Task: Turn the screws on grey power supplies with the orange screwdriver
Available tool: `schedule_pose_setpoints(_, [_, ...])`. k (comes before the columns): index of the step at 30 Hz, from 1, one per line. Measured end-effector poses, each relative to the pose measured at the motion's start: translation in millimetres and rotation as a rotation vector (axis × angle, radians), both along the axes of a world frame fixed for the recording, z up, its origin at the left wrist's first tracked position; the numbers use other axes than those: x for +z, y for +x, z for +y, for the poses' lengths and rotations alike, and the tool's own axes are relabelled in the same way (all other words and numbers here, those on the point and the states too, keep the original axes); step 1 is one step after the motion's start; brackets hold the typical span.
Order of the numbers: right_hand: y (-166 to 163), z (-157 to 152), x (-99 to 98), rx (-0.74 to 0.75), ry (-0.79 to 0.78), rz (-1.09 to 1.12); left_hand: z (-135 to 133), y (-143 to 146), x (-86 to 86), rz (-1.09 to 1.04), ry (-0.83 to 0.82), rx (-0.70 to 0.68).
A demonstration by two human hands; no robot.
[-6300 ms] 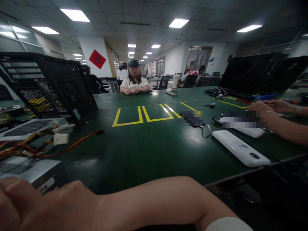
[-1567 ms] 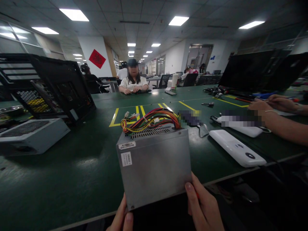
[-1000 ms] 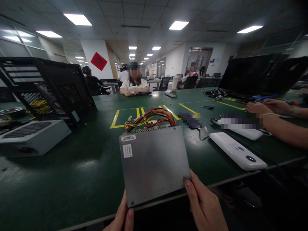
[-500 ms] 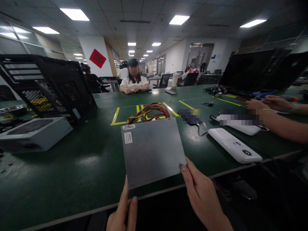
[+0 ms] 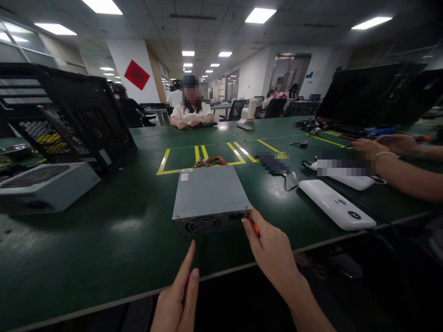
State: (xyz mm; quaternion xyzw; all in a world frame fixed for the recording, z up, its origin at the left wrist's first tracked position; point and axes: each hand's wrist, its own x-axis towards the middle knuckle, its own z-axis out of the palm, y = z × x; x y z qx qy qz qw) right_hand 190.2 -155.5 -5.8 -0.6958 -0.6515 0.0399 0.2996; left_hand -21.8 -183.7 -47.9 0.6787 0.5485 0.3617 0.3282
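A grey computer power supply [image 5: 211, 191] sits low over the green table in front of me, its vented fan side [image 5: 202, 224] facing me. A bundle of coloured cables [image 5: 210, 161] shows behind its far edge. My right hand [image 5: 272, 249] grips its near right corner beside the power socket, thumb in front. Something small and orange [image 5: 256, 229] shows between those fingers; I cannot make out what it is. My left hand [image 5: 178, 293] is just short of the near left side, index finger stretched out and thumb apart, holding nothing.
On the left stand an open black computer case [image 5: 79, 120] and a second power supply [image 5: 48, 189]. White power banks [image 5: 335, 203] lie to the right, near another person's hands [image 5: 372, 150]. A person [image 5: 192, 108] sits opposite. Yellow tape [image 5: 162, 161] marks the green table [image 5: 114, 258].
The power supply has gone from tilted up in both hands to level and farther forward, showing its fan side. My left hand has come off it; my right still holds its corner.
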Motion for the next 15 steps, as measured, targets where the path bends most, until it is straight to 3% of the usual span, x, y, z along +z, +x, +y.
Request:
schedule_pose_setpoints(7, [2,-2,-1.1,0.018,-0.019,0.035,-3,-4,4.9,0.058,0.044,-0.012])
schedule_pose_setpoints(11, [1,-1,-0.2,0.024,-0.019,0.009,-8,-11,19.8,0.126,0.162,0.192])
schedule_pose_setpoints(15, [-1,-1,3.7,0.002,-0.079,-0.086,12,-18,33.3,0.370,0.238,0.305])
